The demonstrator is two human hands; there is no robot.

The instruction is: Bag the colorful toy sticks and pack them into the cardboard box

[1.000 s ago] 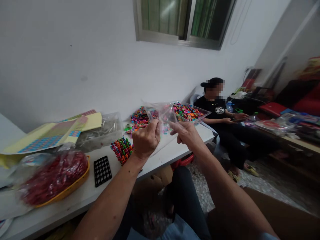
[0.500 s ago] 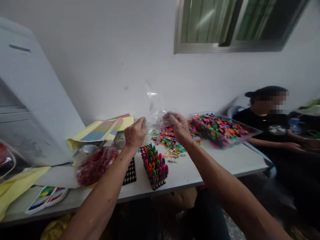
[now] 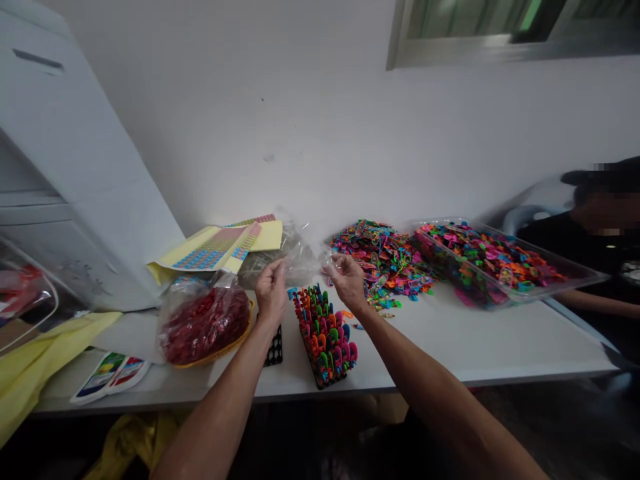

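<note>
While both hands hang above the white worktop (image 3: 465,347), a clear plastic bag (image 3: 300,261) stretches between them, near the back edge. The left hand (image 3: 271,291) is closed, and its fingers and thumb pinch one side of the bag. The right hand (image 3: 347,281) is closed too, and it pinches the other side with its thumb and fingers. The bag looks empty, but the shiny plastic makes this hard to tell.

Just below the hands, a black rack (image 3: 320,373) holds rows of bright plastic pieces (image 3: 324,333) standing up. Just behind the left hand, a black grid tray (image 3: 275,348) is partly hidden. Past the right hand, a big heap of colored bits (image 3: 380,263) lies on the worktop, and a clear tray (image 3: 575,271) full of more colored bits sits beside it, near the right end.

On the left side, a bag of red pieces (image 3: 205,325) rests in a yellow basket (image 3: 220,357). Behind that, yellow sticker sheets (image 3: 215,250) lie at the back edge. Small printed cards (image 3: 110,377) sit near the front edge. At the far right, a seated person's arm (image 3: 595,303) lies near the clear tray.
</note>
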